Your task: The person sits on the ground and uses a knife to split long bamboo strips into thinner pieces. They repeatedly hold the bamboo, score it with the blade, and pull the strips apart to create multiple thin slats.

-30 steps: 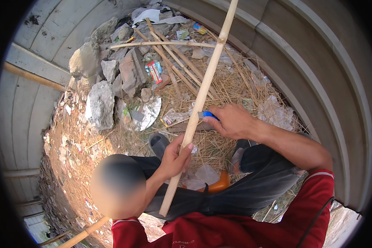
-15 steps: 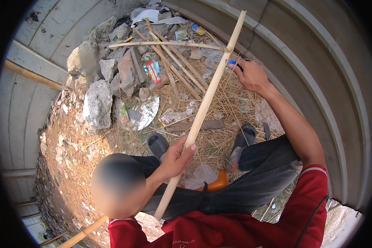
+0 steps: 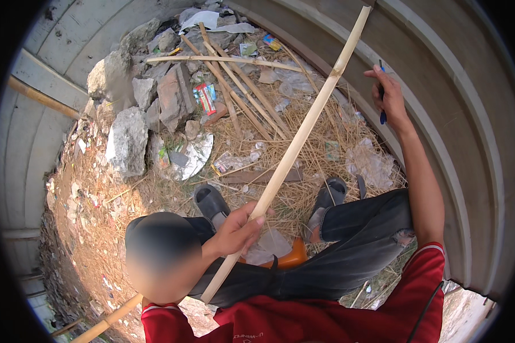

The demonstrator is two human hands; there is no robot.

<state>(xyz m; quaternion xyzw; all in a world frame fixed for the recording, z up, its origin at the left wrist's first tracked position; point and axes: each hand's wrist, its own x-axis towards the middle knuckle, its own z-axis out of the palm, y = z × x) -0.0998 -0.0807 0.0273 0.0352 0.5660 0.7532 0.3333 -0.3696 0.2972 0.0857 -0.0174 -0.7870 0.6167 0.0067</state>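
Note:
My left hand (image 3: pixel 238 230) is wrapped around the lower part of a long, pale split-bamboo strip (image 3: pixel 294 150). The strip slants from above my lap up to the right, with a node near its upper end. Off to the right of that upper end, my right hand (image 3: pixel 391 97) is closed on a slim blue cutter knife (image 3: pixel 383 118), apart from the strip. Fingers cover most of the knife; only its blue ends show.
Bamboo sticks (image 3: pixel 243 94) lie crossed on straw ahead. Rocks and broken bricks (image 3: pixel 127 143) are piled at the left. A corrugated metal wall (image 3: pixel 440 108) curves close on the right. Near my sandalled feet are a dark flat board (image 3: pixel 263 176) and an orange object (image 3: pixel 292 255).
My right hand, with the knife, has moved away from the bamboo strip, up and to the right. The strip's upper end has shifted right; my left hand keeps its grip.

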